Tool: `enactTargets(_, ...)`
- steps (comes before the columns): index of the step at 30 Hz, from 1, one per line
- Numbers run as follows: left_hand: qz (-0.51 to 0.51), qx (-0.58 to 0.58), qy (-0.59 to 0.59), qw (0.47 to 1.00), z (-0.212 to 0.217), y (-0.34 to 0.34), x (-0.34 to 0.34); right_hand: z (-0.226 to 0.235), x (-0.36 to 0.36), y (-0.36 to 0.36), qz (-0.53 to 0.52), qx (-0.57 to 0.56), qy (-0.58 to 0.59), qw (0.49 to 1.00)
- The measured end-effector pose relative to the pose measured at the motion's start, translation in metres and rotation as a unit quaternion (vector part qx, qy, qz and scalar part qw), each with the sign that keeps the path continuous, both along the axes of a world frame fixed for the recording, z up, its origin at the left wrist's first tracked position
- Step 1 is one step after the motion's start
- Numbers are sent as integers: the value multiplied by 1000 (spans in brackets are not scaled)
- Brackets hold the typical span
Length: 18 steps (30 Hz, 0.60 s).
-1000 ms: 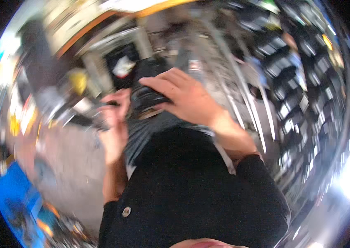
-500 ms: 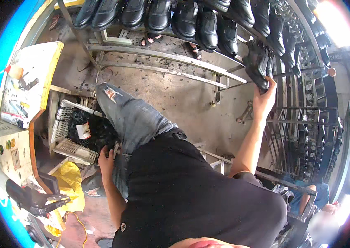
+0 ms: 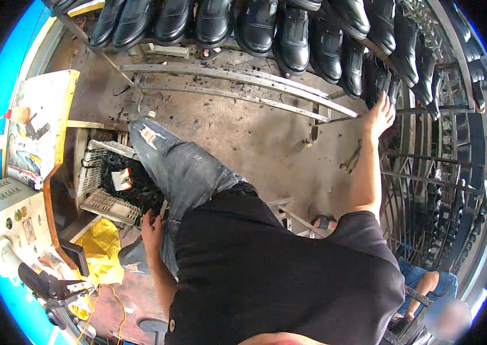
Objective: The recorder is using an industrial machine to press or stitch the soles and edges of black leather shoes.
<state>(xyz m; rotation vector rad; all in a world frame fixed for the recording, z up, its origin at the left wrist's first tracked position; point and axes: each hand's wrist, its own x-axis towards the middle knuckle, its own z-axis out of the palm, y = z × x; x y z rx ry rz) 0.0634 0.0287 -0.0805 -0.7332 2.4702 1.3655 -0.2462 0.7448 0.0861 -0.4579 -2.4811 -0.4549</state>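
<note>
Reaching up w/ the right hand (image 3: 380, 115), fingers spread open, tips at the black shoes (image 3: 376, 77) hung on the metal rack (image 3: 237, 77); can't tell if it's touching or just short. Left hand (image 3: 151, 225) is low beside the jeans leg (image 3: 183, 169), fingers loosely curled, nothing visibly gripped, near the white crate (image 3: 101, 201) w/ dark stuff inside. Yellow bag (image 3: 102, 250) lies below the crate, grey machine (image 3: 10, 221) far left, table (image 3: 33, 123) w/ clutter above it; another person's leg (image 3: 424, 284) shows lower right.
</note>
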Motion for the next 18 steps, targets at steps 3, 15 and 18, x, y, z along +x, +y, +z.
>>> enactTargets(3,2,60,-40,997,3,5,-17,-5,21,84,73,-138,18,988)
enactTargets(15,94,245,130,956,60,20,-34,214,94,-239,288,-83,-10,954)
enactTargets(18,36,347,172,921,72,27,-46,199,110,-276,521,-329,-110,780)
